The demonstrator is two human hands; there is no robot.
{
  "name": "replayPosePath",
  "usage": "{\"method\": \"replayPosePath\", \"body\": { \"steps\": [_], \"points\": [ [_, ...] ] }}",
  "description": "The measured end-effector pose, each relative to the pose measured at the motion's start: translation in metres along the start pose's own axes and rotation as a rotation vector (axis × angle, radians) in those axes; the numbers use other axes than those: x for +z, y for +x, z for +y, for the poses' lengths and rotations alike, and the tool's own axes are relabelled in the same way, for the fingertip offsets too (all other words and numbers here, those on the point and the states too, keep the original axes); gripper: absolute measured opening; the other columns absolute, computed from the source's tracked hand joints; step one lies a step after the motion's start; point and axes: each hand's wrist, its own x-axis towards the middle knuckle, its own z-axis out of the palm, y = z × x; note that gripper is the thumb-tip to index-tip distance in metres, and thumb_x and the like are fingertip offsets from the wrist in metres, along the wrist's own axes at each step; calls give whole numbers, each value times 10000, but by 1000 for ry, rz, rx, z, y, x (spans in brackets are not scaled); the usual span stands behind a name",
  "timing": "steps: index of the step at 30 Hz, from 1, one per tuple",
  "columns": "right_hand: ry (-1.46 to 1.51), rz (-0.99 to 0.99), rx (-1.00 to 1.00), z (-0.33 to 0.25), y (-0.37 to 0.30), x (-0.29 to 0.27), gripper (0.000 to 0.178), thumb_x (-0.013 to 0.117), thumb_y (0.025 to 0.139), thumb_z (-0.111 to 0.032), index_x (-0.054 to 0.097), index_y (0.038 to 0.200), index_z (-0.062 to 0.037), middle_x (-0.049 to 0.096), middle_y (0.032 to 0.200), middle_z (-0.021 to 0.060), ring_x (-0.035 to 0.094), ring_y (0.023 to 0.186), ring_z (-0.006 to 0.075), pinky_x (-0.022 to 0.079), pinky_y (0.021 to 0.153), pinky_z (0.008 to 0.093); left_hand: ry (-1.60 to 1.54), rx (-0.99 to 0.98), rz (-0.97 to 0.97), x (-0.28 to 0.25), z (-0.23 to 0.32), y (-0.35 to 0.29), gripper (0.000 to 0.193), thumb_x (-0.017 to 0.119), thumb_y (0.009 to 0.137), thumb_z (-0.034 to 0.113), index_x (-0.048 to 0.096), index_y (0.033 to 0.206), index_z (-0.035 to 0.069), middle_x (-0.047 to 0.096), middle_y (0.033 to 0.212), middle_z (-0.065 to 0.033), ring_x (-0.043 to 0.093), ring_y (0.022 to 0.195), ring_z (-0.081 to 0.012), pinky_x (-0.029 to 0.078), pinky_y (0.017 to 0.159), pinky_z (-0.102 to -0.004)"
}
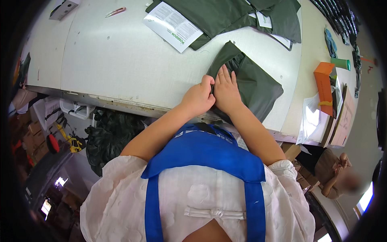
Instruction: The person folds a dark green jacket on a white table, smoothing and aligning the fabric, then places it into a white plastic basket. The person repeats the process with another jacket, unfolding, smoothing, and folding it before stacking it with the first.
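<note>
A dark green, smooth-coated garment (pixel 258 82), folded into a compact bundle, lies on the pale table at its front edge. My left hand (pixel 199 96) pinches the bundle's left edge between thumb and curled fingers. Flat on the folded fabric rests my right hand (pixel 227 89), its fingers stretched out and pointing away from me, beside a turned-back flap. The underside of the bundle is hidden.
More dark green garments (pixel 225 16) lie at the far side, with a white printed sheet (pixel 171 26). A red cutter (pixel 115 12) lies far left. At right are an orange box (pixel 323 86) and green cup (pixel 340 63). Black bags (pixel 111 135) hang below the table; another person (pixel 328 169) is at lower right.
</note>
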Motion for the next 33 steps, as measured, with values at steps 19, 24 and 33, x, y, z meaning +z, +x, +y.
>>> {"method": "replayPosePath", "body": {
  "steps": [19,24,33],
  "points": [
    [130,67,61,35,-19,-22,987,737,662,-474,336,1398,47,250,1481,279,179,1416,391,104,1153,516,64,244,274,14,34,52,145,571,873,157,486,910,46,634,744,-194,604,694,-419,473,600,-490],
    [292,114,38,49,-12,9,845,696,719,-430,402,1346,52,258,1455,319,169,1406,431,99,1162,495,222,278,214,40,40,65,143,534,882,144,460,883,22,606,702,-214,592,682,-429,463,598,-506],
    [275,188,202,77,-86,-25,711,649,789,-501,474,1369,-128,317,1512,85,235,1414,308,180,1133,455,240,135,217,36,42,72,143,585,850,92,464,887,26,601,682,-206,607,666,-408,461,582,-474]
  ]
}}
